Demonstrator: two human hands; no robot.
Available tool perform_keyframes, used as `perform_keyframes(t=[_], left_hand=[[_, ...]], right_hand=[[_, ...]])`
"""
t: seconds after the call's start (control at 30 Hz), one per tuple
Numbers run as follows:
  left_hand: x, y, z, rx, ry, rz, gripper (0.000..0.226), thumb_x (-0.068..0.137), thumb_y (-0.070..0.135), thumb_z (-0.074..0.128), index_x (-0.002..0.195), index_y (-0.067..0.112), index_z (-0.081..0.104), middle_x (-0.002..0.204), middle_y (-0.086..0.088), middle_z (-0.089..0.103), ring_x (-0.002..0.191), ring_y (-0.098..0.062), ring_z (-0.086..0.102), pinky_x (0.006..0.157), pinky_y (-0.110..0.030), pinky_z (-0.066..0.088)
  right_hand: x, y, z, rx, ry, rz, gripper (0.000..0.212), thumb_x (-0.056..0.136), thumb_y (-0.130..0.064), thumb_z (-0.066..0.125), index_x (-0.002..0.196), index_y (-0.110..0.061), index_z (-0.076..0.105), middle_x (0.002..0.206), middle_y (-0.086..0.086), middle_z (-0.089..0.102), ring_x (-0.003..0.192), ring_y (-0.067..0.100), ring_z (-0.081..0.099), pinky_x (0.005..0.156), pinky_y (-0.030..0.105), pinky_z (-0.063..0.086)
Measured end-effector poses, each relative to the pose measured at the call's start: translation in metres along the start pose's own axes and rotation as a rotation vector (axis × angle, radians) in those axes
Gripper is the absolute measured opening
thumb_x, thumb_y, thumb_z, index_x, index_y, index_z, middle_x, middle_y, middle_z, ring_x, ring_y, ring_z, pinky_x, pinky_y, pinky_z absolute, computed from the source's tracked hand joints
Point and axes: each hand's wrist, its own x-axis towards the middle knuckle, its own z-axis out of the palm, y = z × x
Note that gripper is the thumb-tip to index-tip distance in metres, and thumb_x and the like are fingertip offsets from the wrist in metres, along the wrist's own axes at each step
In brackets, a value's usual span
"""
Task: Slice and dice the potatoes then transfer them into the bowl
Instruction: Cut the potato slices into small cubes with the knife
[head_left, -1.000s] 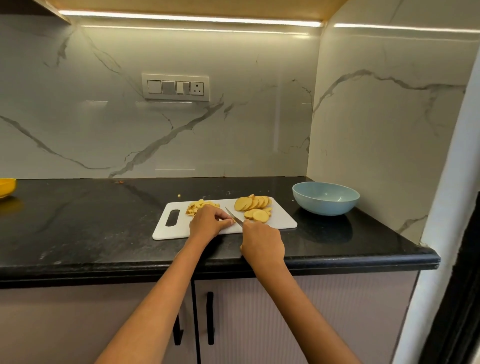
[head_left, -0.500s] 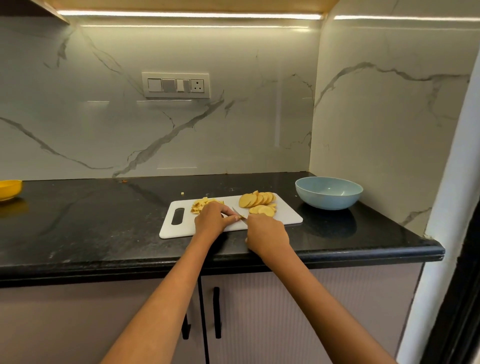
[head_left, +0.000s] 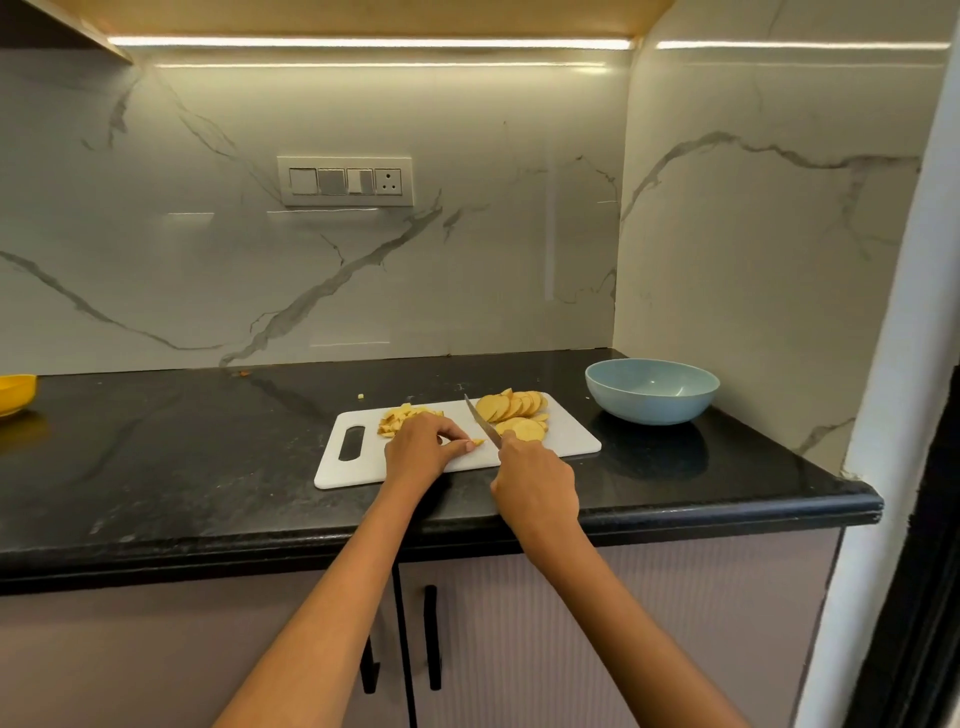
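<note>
White cutting board (head_left: 571, 441) carries round potato slices (head_left: 511, 406) at right, diced bits (head_left: 400, 418) at left. A slice piece (head_left: 477, 442) is pinched by the left hand (head_left: 423, 449); the knife (head_left: 480, 421) is gripped by the right hand (head_left: 535, 480). Dicing is underway; another downward cut is called for. Nothing is seen inside the bowl (head_left: 652, 410) at far right.

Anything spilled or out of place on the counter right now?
One small yellow potato scrap lies on the black stone counter, just behind the white plastic cutting board, off the pile. Some orange-brown crumbs sit by the backsplash. Otherwise nothing stands out.
</note>
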Motion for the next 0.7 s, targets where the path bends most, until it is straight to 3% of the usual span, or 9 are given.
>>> perform_keyframes(t=[0.13,0.27,0.4,0.53,0.7], left_hand=[[0.003,0.0,0.0,-0.008,0.025,-0.015,0.009,0.084,0.023,0.066,0.091,0.021,0.072,0.102,0.005,0.068,0.091,-0.009,0.056,0.074,-0.027,0.041],[0.005,-0.001,0.003,0.02,-0.091,0.074,0.037,0.09,0.0,0.052,0.116,0.021,0.065,0.125,0.0,0.061,0.113,-0.017,0.054,0.092,-0.029,0.044],[0.007,-0.002,0.006,0.059,-0.143,0.135,0.052,0.085,-0.014,0.043,0.114,0.021,0.067,0.115,-0.005,0.065,0.1,-0.018,0.058,0.087,-0.034,0.05],[0.005,-0.001,0.005,-0.018,-0.091,0.115,0.038,0.086,-0.01,0.048,0.103,0.014,0.072,0.107,-0.005,0.068,0.096,-0.016,0.06,0.086,-0.023,0.046],[0.001,-0.002,0.003,-0.052,-0.061,0.104,0.017,0.087,0.012,0.061,0.099,0.015,0.072,0.105,0.0,0.069,0.1,-0.013,0.058,0.088,-0.027,0.043]], right_hand=[[0.012,0.002,0.005,0.039,0.043,0.051,0.032,0.096,-0.015,0.047,0.128,-0.01,0.046,0.109,0.008,0.063,0.094,0.02,0.062,0.073,0.025,0.045],[0.021,0.004,0.011,0.031,0.084,0.064,0.039,0.098,-0.014,0.043,0.136,-0.011,0.039,0.103,0.007,0.065,0.087,0.018,0.064,0.066,0.024,0.045],[0.022,0.004,0.014,0.025,0.106,0.045,0.048,0.099,-0.015,0.042,0.145,-0.014,0.029,0.102,0.007,0.065,0.083,0.016,0.064,0.062,0.022,0.043],[0.02,0.006,0.013,0.043,0.099,0.024,0.047,0.099,-0.015,0.041,0.144,-0.016,0.03,0.103,0.007,0.065,0.085,0.017,0.064,0.065,0.023,0.045],[0.013,0.008,0.007,0.067,0.089,0.025,0.044,0.098,-0.015,0.042,0.141,-0.018,0.034,0.105,0.007,0.064,0.087,0.018,0.063,0.071,0.026,0.048]])
